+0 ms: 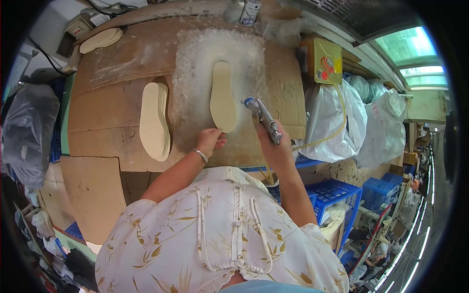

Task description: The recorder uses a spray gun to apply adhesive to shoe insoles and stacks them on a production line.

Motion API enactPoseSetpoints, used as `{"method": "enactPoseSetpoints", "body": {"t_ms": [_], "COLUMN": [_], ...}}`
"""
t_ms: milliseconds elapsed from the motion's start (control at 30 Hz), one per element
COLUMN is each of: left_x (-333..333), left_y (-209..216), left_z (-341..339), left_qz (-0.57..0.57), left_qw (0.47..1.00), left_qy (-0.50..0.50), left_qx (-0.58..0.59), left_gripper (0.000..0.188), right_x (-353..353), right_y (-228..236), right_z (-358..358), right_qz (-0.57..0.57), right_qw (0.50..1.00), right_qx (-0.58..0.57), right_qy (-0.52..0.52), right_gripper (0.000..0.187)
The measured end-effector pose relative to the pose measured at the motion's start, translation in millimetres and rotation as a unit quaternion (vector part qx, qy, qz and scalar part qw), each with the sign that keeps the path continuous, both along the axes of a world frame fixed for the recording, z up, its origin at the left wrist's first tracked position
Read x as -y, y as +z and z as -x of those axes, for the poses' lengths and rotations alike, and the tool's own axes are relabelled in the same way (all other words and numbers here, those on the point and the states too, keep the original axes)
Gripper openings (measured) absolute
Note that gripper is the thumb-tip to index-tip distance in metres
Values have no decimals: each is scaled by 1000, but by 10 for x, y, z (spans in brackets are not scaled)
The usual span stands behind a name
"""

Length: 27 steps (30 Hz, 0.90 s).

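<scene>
A cream insole (pixel 223 95) lies lengthwise on a whitened, residue-coated patch of the cardboard-covered table. My left hand (pixel 211 141) pinches its near end between thumb and fingers. To the right of the insole, my right hand (pixel 276 146) is wrapped round a metal spray gun (pixel 266 122). The gun's blue-ringed nozzle end points up and left toward the insole, apart from it. A pale yellow hose runs near the right wrist. On the left, a stack of similar insoles (pixel 154 122) rests on the cardboard.
Another small pile of insoles (pixel 101 40) sits at the far left corner. A can (pixel 250 12) stands at the back edge. On the right are a yellow container (pixel 328 61), white plastic bags (pixel 337 122) and a blue crate (pixel 337 193). A cardboard flap (pixel 93 195) hangs at the near left.
</scene>
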<state>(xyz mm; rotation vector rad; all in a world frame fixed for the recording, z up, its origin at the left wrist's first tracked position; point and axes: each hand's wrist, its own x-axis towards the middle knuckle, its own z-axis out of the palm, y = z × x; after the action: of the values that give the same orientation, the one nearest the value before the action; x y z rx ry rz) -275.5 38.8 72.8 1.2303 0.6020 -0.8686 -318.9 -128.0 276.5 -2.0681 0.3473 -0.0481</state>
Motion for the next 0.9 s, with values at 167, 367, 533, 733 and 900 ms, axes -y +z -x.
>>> {"method": "enactPoseSetpoints", "body": {"t_ms": [167, 367, 533, 733, 900], "left_x": [3, 3, -15, -16, -20], "left_y": [21, 25, -15, -46, -32], "left_z": [6, 16, 29, 44, 43], "left_qz": [4, -6, 1, 14, 24], "left_qw": [1000, 1000, 1000, 1000, 1000], "left_qy": [-6, -11, -10, -3, -3], "left_qx": [-2, -6, -7, -8, -5], "left_gripper": [20, 20, 19, 18, 17], "right_x": [13, 17, -27, -5, -23], "right_y": [35, 33, 47, 86, 27], "right_z": [68, 106, 217, 255, 367], "right_qz": [10, -8, 1, -10, -20], "right_qw": [998, 999, 998, 996, 999], "right_qx": [-56, -43, -55, -83, -47], "right_qy": [-26, -19, 5, -11, 11], "right_gripper": [19, 19, 20, 20, 19]}}
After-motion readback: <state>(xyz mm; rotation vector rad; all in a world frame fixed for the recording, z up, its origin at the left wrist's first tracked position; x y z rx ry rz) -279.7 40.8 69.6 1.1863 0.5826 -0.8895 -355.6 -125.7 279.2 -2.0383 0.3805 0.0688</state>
